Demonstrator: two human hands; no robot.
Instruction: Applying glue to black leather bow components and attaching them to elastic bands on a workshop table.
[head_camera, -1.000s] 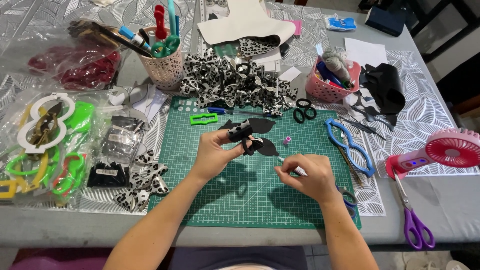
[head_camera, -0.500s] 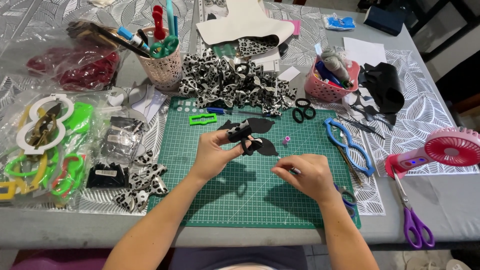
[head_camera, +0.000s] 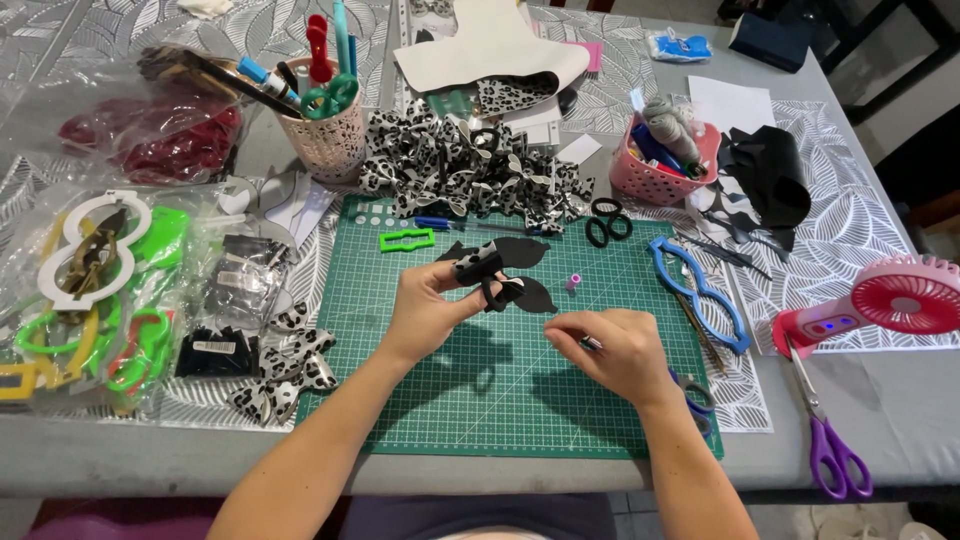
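Hands barely shifting since earlier, left hand (head_camera: 430, 305) pinching black bow (head_camera: 500, 275) over green mat (head_camera: 420, 390), right hand (head_camera: 610, 355) closing on thin tool (head_camera: 590, 343), clear bags (head_camera: 235, 290) with white labels lying left, grey table (head_camera: 900, 420).

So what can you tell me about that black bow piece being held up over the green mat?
The black bow piece looks like thin matte fabric or faux leather, cut into rounded wing shapes, with one part folded into a loop. The left hand pinches the loop between thumb and fingers, holding it just above the green cutting mat, near the mat's middle. A wing spreads out toward the right. The right hand rests close by on the mat, not touching it, gripping a thin tool that is mostly hidden.
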